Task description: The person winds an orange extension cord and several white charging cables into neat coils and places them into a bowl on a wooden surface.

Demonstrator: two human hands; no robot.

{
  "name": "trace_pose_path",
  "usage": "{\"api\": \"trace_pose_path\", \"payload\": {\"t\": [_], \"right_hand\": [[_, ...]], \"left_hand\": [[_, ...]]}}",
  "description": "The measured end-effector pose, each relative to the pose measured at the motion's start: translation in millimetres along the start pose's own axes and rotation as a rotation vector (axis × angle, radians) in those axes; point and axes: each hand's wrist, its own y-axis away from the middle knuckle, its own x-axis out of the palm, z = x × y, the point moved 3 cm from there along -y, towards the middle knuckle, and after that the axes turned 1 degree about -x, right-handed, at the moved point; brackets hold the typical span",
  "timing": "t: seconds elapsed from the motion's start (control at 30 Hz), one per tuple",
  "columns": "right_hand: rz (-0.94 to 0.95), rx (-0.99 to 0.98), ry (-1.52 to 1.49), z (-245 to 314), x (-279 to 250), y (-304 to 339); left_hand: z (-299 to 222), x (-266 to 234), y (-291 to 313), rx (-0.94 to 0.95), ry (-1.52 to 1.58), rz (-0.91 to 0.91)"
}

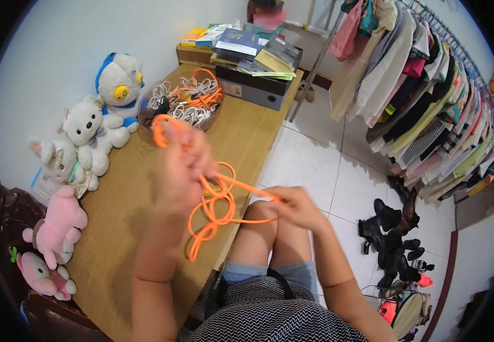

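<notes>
An orange cord [222, 212] hangs in loops between my two hands, above the front edge of the wooden table. My left hand [185, 162] is closed on a bunched part of it, and a loop sticks out over the knuckles. The other stretch runs to my right hand [295, 208], whose fingers pinch the cord above my knees. Both hands are somewhat blurred. Just beyond my left hand stands a clear round bowl [142, 117] full of coiled white, grey, black and orange cables [193, 94].
Several plush toys [90, 128] line the table's left side along the wall. Boxes and booklets [252, 54] are stacked at the table's far end, with a dark shoebox [252, 88] below. Right of the table are a clothes rack [412, 74] and shoes [395, 228] on the tiled floor.
</notes>
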Motion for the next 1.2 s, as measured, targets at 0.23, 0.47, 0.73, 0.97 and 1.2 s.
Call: {"api": "trace_pose_path", "payload": {"t": [0.23,0.47,0.73,0.97,1.2], "right_hand": [[-1.012,-0.290,0.707,13,-147,48],[-0.854,0.211,1.065,-50,-151,56],[-0.386,0.541,0.722,-195,-158,135],[-0.928,0.565,0.052,-193,-140,117],[-0.080,-0.183,-0.090,-15,43,-15]], "left_hand": [[-68,8,13,0.286,0.145,0.153],[-82,-2,19,0.325,0.102,0.086],[-186,-91,60,0.781,0.055,-0.099],[-150,-52,41,0.541,0.008,-0.135],[-28,29,18,-0.011,-0.016,0.049]]}}
